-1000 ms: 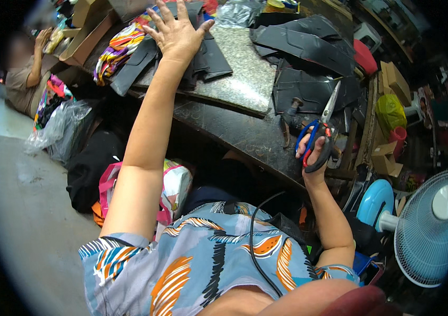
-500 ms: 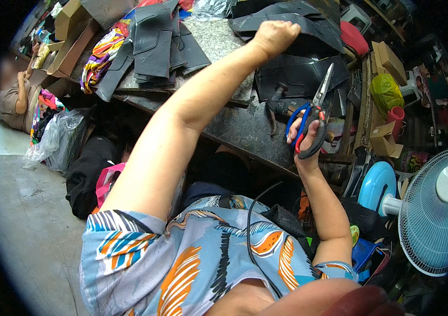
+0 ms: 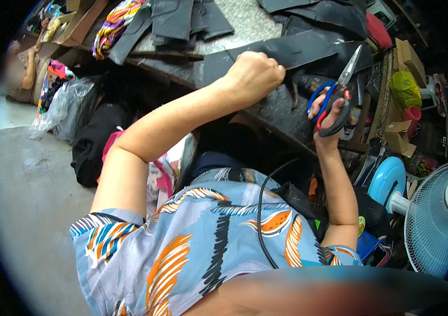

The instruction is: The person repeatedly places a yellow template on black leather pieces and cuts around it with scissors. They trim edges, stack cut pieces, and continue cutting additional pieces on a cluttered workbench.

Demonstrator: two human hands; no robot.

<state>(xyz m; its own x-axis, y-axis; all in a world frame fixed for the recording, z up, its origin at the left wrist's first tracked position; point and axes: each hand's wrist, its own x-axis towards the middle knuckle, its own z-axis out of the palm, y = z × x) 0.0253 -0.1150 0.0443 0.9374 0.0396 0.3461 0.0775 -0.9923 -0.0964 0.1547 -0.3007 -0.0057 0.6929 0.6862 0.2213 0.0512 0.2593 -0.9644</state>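
My left hand (image 3: 255, 76) is closed on the near edge of a long black sheet piece (image 3: 308, 50), which looks like leather or a similar material. The piece stretches to both sides of my fist over the table's front part. My right hand (image 3: 329, 113) holds scissors (image 3: 351, 66) with blue and black-red handles. Their silver blades are together and point up and away, just right of the sheet's end. Behind lie more black sheets (image 3: 334, 16) in a loose pile. Cut black pieces (image 3: 171, 21) are stacked at the far left of the table.
The speckled board (image 3: 253, 18) lies on the dark worktable. Patterned cloth (image 3: 116, 26) sits at its left corner. A fan (image 3: 435, 210) with a blue base (image 3: 387, 179) stands close on my right. Bags (image 3: 71, 105) and another person (image 3: 29, 68) are at the left.
My left hand has come back toward me from the far pile, drawing a black sheet piece with it. The scissors stay in my right hand. The view has shifted slightly.
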